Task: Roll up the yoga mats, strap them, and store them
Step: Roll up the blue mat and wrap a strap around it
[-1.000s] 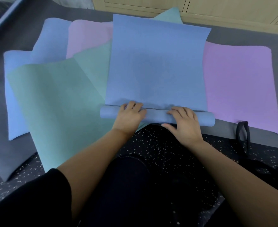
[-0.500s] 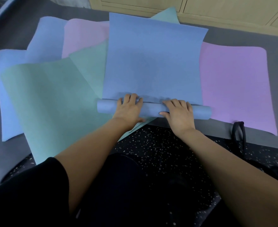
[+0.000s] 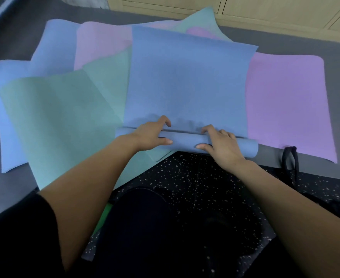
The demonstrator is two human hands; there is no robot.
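Two hands, the left hand (image 3: 152,135) and the right hand (image 3: 223,146), curl fingers and thumbs around the rolled near end of one blue mat (image 3: 185,87) at centre frame. At least five other mats overlap around it, among them a teal mat (image 3: 54,121) and a purple mat (image 3: 285,101). One black strap (image 3: 291,159) lies at the right.

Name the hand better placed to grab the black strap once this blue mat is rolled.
Right, probably. The right hand grips the roll near its right end, and the strap lies just past that end. The left hand grips the roll further left, away from it.
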